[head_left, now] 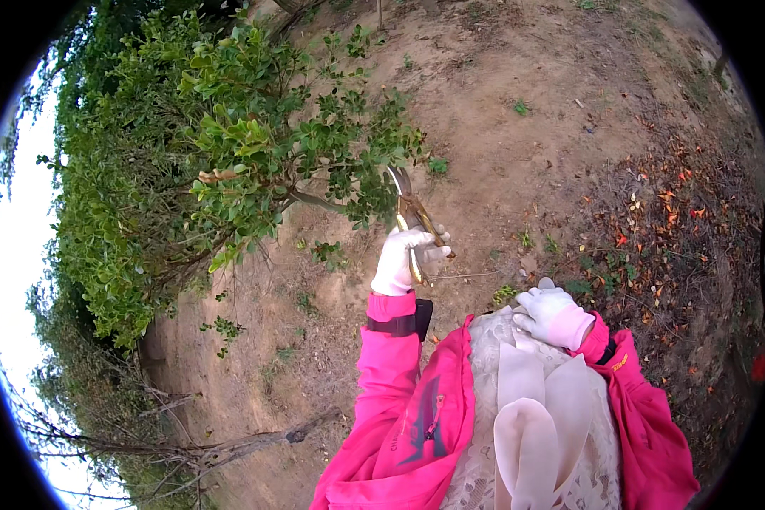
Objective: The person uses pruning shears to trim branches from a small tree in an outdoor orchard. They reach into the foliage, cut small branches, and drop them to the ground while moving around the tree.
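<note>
My left hand (pixel 394 262), in a white glove, grips a pair of pruning shears (pixel 409 202) by its yellowish-brown handles. The handles are spread and the blades point up and away from me. Close to the blade tips are the outer leaves of a green bush (pixel 255 136), whose branches reach in from the left. I cannot tell whether the blades touch a twig. My right hand (pixel 552 316), gloved in white too, rests on the front of my white lace garment (pixel 599 416), its fingers laid out and nothing visible in them.
Bare brown soil (pixel 501 153) slopes around the bush, with small weeds. Red and orange fallen leaves (pixel 671 212) lie among dry stalks on the right. A dry grey branch (pixel 263 444) juts in at the lower left. More shrubs stand along the left rim.
</note>
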A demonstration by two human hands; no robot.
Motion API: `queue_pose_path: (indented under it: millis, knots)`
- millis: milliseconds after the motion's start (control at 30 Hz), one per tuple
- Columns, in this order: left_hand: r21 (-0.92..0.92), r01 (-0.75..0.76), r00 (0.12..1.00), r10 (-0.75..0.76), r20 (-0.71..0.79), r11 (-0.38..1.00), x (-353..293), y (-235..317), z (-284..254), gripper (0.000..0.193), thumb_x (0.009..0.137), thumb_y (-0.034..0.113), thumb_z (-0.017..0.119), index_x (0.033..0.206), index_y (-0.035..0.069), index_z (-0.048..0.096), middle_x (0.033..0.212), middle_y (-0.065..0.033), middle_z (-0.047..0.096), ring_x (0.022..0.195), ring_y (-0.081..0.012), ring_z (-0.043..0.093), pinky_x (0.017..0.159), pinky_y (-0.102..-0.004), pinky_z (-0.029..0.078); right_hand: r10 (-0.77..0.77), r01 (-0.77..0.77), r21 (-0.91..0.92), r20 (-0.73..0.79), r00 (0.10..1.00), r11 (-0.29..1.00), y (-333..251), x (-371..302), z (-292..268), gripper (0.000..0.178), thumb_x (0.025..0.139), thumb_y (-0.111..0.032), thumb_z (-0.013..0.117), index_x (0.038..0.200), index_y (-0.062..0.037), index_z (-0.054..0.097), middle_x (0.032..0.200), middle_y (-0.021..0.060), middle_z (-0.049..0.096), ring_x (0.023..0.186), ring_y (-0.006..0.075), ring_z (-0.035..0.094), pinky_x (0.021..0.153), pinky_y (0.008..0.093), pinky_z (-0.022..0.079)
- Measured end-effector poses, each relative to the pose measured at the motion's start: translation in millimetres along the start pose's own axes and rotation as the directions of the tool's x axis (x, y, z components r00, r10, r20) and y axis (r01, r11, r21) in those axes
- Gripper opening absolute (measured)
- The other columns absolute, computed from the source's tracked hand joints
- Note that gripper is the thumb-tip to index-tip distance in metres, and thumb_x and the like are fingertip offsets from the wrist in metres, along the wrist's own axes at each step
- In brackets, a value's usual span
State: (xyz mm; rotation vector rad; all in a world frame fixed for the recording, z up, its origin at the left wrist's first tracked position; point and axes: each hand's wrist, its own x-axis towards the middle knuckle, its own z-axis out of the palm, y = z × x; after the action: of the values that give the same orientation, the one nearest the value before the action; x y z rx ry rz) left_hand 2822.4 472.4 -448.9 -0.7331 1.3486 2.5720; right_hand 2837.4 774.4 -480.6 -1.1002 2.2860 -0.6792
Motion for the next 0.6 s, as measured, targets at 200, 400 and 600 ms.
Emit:
queue_pose_path:
  millis: [200, 400, 600]
  knots:
    - [0.041, 0.034, 0.979, -0.025, -0.203, 0.999, 23, 14, 17, 0.034, 0.077, 0.001, 0.054, 0.111, -0.002, 0.054, 0.092, -0.0158, 0.064, 0.086, -0.0319, 0.065, 0.073, -0.0458, 0.057, 0.020, -0.020, 0.021, -0.002, 1.000, 1.000, 32, -6, -19, 0.031, 0.086, -0.033, 0.054, 0.089, -0.0022, 0.054, 0.086, 0.0191, 0.061, 0.083, 0.0363, 0.061, 0.075, 0.0464, 0.048]
    - [0.138, -0.249, 0.897, 0.282, -0.340, 0.959, 41, -8, 31, 0.025, 0.075, -0.002, 0.054, 0.099, 0.002, 0.054, 0.085, -0.0116, 0.062, 0.071, -0.0242, 0.063, 0.050, -0.0298, 0.051, -0.027, 0.026, -0.027, -0.014, 1.000, 0.999, 51, -1, -29, 0.030, 0.086, -0.034, 0.053, 0.091, -0.0047, 0.056, 0.086, 0.0157, 0.061, 0.083, 0.0332, 0.061, 0.078, 0.0479, 0.043]
    - [0.216, -0.177, 0.941, 0.229, -0.248, 0.960, 26, -10, 30, 0.019, 0.076, 0.000, 0.054, 0.095, 0.003, 0.053, 0.078, -0.0076, 0.061, 0.062, -0.0194, 0.061, 0.045, -0.0253, 0.046, -0.073, 0.071, -0.054, -0.046, 0.996, 0.996, 65, 0, -35, 0.031, 0.088, -0.036, 0.050, 0.090, -0.0062, 0.056, 0.083, 0.0131, 0.061, 0.080, 0.0315, 0.061, 0.078, 0.0481, 0.042]
